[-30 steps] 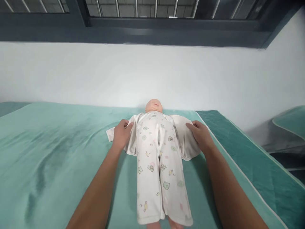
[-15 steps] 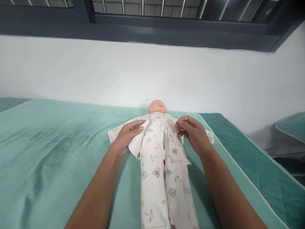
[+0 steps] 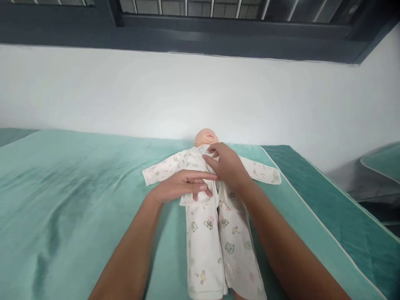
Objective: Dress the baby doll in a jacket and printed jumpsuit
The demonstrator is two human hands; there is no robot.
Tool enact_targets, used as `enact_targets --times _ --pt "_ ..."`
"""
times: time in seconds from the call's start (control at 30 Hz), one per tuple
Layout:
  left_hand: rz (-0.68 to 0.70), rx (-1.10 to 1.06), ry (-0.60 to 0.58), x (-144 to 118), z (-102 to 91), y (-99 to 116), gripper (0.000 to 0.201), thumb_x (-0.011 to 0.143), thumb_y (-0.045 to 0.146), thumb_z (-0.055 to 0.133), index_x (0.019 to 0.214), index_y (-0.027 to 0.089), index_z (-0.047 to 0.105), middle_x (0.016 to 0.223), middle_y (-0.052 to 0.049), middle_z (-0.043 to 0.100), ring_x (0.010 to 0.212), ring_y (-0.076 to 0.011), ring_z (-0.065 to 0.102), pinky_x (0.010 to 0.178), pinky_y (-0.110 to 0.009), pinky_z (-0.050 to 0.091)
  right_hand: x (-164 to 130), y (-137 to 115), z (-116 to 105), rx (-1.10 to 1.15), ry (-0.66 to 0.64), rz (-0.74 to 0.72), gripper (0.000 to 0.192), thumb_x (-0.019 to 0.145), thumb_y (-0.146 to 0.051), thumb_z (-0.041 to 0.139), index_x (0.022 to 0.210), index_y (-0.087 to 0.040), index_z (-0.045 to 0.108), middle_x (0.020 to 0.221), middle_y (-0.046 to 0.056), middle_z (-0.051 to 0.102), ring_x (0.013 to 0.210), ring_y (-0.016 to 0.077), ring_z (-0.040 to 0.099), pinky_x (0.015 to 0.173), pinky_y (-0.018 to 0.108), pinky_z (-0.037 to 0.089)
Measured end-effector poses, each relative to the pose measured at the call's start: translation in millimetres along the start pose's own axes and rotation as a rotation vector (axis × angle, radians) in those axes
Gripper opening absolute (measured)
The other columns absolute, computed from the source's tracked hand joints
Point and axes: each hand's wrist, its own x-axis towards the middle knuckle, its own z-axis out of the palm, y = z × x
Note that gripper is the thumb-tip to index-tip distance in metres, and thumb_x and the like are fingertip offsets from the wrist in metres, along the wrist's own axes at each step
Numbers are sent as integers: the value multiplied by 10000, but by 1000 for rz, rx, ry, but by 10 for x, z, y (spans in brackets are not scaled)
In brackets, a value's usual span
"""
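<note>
A baby doll (image 3: 206, 137) lies on its back, head toward the wall, in a white printed baby shirt (image 3: 165, 167) and matching trousers (image 3: 204, 246). The shirt's sleeves spread out to both sides. My left hand (image 3: 184, 185) lies across the shirt front at the belly, index finger stretched out and the others loosely bent. Farther up, my right hand (image 3: 226, 164) is at the chest, its thumb and curled fingers at the shirt cloth near the neckline. The hands cover much of the shirt front, and the cloth at the right fingertips is partly hidden.
Under the doll is a light green sheet (image 3: 78, 200), wrinkled at the left. A darker green strip (image 3: 328, 208) runs along the right side. Behind stands a white wall (image 3: 156, 91) below a barred window with a dark frame (image 3: 200, 39). Another green padded edge (image 3: 381, 162) shows at far right.
Both hands have moved inward over the doll's front. The left shirt flap, lifted before, now lies across the body. My left hand has let go of its edge, and the right sleeve shows more fully.
</note>
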Motion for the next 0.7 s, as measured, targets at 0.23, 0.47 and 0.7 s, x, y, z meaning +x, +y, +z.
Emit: enact_targets --times 0.23,0.47,0.7 --pt "-118 70 -30 -40 28 90 403 812 416 670 1175 240 674 1021 -95 725 923 -208 660 572 -242 457 439 -395 217 -469 -385 59 298 907 -339 523 1112 -131 583 1123 189 605 882 266 620 616 304 421" --pt "-193 410 216 -165 219 141 311 717 433 729 907 249 566 777 24 587 643 -133 540 518 -238 374 470 -152 167 -384 -223 200 225 847 -122 452 1011 -141 604 939 155 650 806 260 598 626 317 377" --pt "-103 1082 359 -97 470 109 185 870 309 502 1037 229 508 856 -8 611 617 -159 506 528 -292 295 367 -95 206 -258 -146 49 258 924 -354 478 1065 -161 575 1118 143 597 946 256 570 671 303 382"
